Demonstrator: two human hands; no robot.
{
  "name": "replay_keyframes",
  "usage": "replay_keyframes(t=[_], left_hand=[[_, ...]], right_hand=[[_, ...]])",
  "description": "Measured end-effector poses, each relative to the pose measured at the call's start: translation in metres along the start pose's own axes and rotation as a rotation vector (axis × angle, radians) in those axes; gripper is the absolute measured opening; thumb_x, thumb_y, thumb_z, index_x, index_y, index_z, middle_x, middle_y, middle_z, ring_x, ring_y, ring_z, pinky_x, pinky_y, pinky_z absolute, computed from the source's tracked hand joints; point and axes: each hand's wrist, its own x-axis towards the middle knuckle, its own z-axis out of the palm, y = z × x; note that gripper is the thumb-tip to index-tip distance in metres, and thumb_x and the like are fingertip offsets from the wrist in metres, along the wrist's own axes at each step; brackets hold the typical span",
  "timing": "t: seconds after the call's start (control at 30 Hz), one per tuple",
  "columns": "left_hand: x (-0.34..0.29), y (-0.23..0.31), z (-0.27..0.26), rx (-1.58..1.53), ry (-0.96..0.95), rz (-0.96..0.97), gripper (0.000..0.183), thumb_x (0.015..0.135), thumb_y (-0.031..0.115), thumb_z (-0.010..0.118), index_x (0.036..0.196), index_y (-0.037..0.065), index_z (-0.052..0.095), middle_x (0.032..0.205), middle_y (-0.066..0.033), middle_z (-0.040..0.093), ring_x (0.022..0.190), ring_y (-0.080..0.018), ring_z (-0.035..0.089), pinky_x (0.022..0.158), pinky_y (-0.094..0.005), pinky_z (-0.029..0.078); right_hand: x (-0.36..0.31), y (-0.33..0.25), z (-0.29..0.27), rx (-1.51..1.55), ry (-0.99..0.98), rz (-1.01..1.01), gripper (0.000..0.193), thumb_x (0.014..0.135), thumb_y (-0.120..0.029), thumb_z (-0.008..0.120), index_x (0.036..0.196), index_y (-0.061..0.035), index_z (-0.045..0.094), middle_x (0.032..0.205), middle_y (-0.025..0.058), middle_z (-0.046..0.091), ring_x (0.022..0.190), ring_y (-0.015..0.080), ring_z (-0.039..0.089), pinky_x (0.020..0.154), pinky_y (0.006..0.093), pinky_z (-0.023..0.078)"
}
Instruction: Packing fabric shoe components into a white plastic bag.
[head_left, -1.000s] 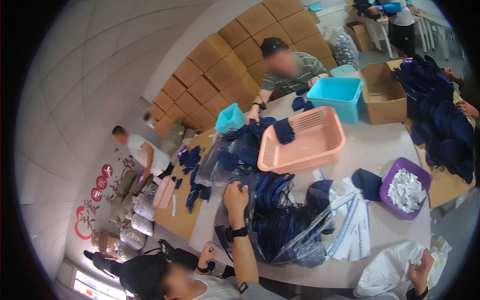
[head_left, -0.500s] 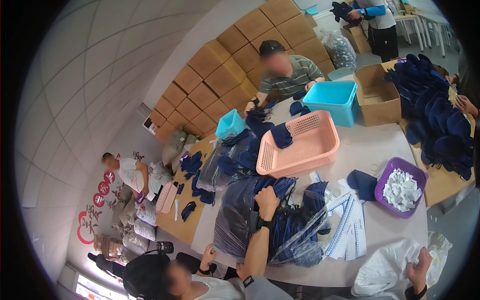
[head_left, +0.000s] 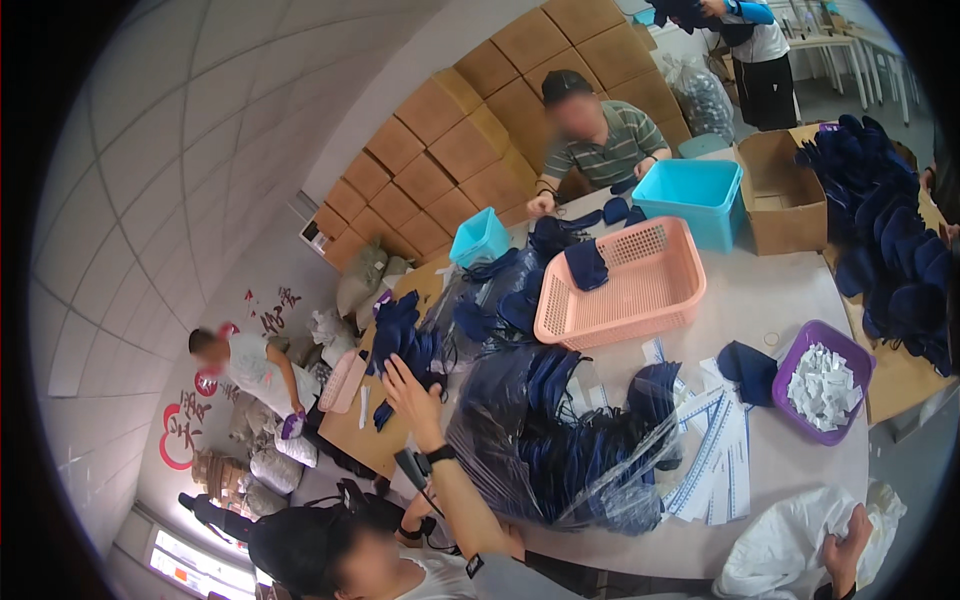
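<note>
My left hand (head_left: 413, 402) is off the table to the left, its fingers stretched out with nothing in them. It is near a pile of navy fabric pieces (head_left: 402, 325) on the wooden table. To its right lies a clear plastic bag (head_left: 485, 435), open and packed with rows of navy fabric pieces (head_left: 575, 450). At the lower right my right hand (head_left: 846, 546) is closed on the edge of a white sack (head_left: 775, 545) hanging at the table's edge.
A pink basket (head_left: 690, 270), a turquoise bin (head_left: 690, 205) and a purple tray of white labels (head_left: 778, 390) stand on the table (head_left: 790, 480). Paper rulers (head_left: 715, 470) lie beside the bag. One person (head_left: 600, 140) sits opposite; another (head_left: 400, 575) is close on my left.
My left hand has left the navy pieces in the clear bag and swung left, fingers opening. My right hand stays on the white sack. The view has shifted slightly.
</note>
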Motion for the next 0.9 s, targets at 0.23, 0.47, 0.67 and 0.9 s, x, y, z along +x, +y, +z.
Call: replay_keyframes(t=[0.23, 0.47, 0.67, 0.9], left_hand=[[-0.048, 0.076, 0.016, -0.471, -0.563, 0.071, 0.048, 0.078, 0.024, 0.079, 0.119, 0.005, 0.066, 0.119, -0.0164, 0.067, 0.118, -0.0360, 0.060, 0.097, -0.0462, 0.048], [-0.048, 0.144, 0.004, -0.527, -1.013, 0.081, 0.055, 0.080, 0.036, 0.080, 0.125, 0.007, 0.067, 0.118, -0.0146, 0.071, 0.111, -0.0314, 0.067, 0.096, -0.0413, 0.050], [-0.052, 0.191, 0.015, -0.410, -1.180, 0.139, 0.075, 0.074, 0.039, 0.085, 0.134, 0.003, 0.059, 0.129, -0.0198, 0.064, 0.118, -0.0333, 0.062, 0.100, -0.0444, 0.049], [-0.078, 0.182, 0.055, -0.110, -0.856, 0.032, 0.059, 0.073, 0.032, 0.086, 0.116, 0.002, 0.059, 0.125, -0.0206, 0.062, 0.115, -0.0372, 0.063, 0.090, -0.0462, 0.055]], right_hand=[[0.001, -0.013, -0.023, 0.016, -0.001, 0.023, 0.082, 0.070, -0.003, 0.058, 0.149, 0.0008, 0.037, 0.148, 0.0247, 0.042, 0.130, 0.0445, 0.042, 0.112, 0.0515, 0.032], [0.036, -0.071, -0.027, 0.078, 0.140, 0.018, 0.067, 0.062, -0.006, 0.059, 0.127, 0.0040, 0.050, 0.124, 0.0242, 0.053, 0.111, 0.0439, 0.048, 0.097, 0.0490, 0.038], [0.077, -0.148, -0.091, 0.150, 0.111, 0.050, 0.031, 0.056, -0.008, 0.056, 0.086, 0.0014, 0.055, 0.076, 0.0191, 0.047, 0.069, 0.0418, 0.048, 0.061, 0.0487, 0.038], [0.095, -0.161, -0.094, 0.237, 0.117, 0.015, 0.026, 0.055, -0.009, 0.056, 0.079, 0.0012, 0.054, 0.069, 0.0187, 0.044, 0.061, 0.0411, 0.047, 0.054, 0.0466, 0.036]])
